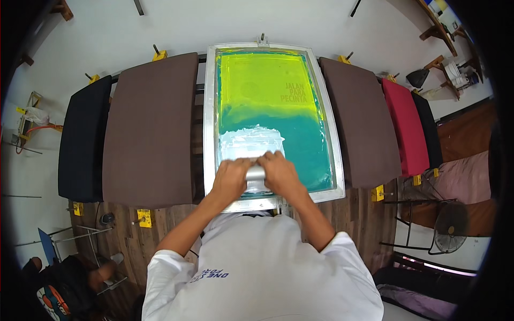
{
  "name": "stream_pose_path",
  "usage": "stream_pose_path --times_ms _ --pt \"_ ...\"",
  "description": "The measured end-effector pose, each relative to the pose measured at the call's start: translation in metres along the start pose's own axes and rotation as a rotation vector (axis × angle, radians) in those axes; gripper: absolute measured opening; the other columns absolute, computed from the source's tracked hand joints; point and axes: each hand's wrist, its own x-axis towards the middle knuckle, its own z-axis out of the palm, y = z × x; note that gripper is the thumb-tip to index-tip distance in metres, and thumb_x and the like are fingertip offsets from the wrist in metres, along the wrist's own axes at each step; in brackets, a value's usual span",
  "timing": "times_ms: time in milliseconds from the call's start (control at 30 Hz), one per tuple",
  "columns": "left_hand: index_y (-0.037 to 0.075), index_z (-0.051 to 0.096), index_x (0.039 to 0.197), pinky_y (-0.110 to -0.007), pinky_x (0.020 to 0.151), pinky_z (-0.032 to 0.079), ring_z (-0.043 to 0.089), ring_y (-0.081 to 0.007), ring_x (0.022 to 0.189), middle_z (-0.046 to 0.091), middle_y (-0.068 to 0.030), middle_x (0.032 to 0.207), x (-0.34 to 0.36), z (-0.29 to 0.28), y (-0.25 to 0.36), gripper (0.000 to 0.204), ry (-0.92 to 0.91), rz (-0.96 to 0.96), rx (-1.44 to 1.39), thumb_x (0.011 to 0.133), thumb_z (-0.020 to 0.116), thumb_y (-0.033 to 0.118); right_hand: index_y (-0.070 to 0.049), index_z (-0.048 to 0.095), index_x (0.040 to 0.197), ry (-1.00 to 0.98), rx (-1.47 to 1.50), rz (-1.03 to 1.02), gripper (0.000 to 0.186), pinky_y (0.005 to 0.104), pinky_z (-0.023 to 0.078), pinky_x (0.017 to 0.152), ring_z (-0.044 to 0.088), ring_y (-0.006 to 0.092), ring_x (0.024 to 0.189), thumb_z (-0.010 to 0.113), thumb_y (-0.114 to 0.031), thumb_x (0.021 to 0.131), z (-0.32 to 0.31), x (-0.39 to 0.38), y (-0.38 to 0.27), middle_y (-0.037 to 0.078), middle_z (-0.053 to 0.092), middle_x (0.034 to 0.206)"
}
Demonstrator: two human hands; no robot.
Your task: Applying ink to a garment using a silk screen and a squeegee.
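A screen-printing frame [211,107] with a pale metal border lies in front of me. Its mesh [262,85] is yellow-green at the far end and teal toward me, with faint lettering at the far right. White ink [251,140] covers a patch on the near left of the mesh. Both my hands grip a silver-handled squeegee [256,174] at the near end of this patch. My left hand [230,176] is closed around its left part, and my right hand [279,175] around its right part. The squeegee's blade is hidden.
Brown fabric-covered boards [152,128] flank the frame, one on each side. Farther out are a black board [83,142] at left, and a red board [405,128] and a black one at right. Yellow clamps [143,218] sit at board ends. A fan [451,227] stands right.
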Motion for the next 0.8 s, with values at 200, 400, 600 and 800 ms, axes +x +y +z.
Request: stream_pose_path --times_ms 200,400,600,800 --pt "0.003 0.060 0.124 -0.045 0.089 0.046 0.061 -0.0350 0.102 0.061 -0.0158 0.124 -0.033 0.026 -0.001 0.057 -0.005 0.013 0.115 0.069 0.059 -0.013 -0.005 0.061 0.107 0.186 0.014 -0.088 0.037 0.0410 0.056 0.071 0.056 0.0346 0.105 0.064 0.003 0.071 0.033 -0.024 -0.001 0.013 0.057 0.109" --pt "0.001 0.060 0.123 -0.046 0.101 0.041 0.058 -0.0346 0.113 0.060 -0.0189 0.126 -0.073 0.016 0.035 0.054 -0.186 -0.059 0.018 0.070 0.061 -0.009 -0.003 0.060 0.107 -0.014 0.114 -0.057 0.044 0.0432 0.057 0.076 0.055 0.0357 0.105 0.069 0.004 0.065 0.018 -0.071 -0.020 0.013 0.057 0.109" --pt "0.000 0.064 0.115 -0.044 0.090 0.045 0.062 -0.0358 0.098 0.065 -0.0181 0.110 -0.013 0.000 0.011 0.048 -0.001 0.002 0.045 0.069 0.060 -0.013 -0.004 0.061 0.104 0.201 0.026 -0.081 0.040 0.0420 0.056 0.072 0.057 0.0340 0.097 0.069 0.004 0.065 0.012 -0.015 -0.004 0.013 0.059 0.102" --pt "0.001 0.059 0.126 -0.046 0.098 0.042 0.058 -0.0351 0.113 0.060 -0.0189 0.123 -0.057 0.027 0.013 0.056 -0.044 0.006 0.138 0.071 0.060 -0.011 -0.004 0.059 0.106 0.143 0.004 -0.073 0.036 0.0418 0.056 0.070 0.055 0.0358 0.106 0.065 0.002 0.071 0.043 -0.047 -0.011 0.017 0.056 0.111"
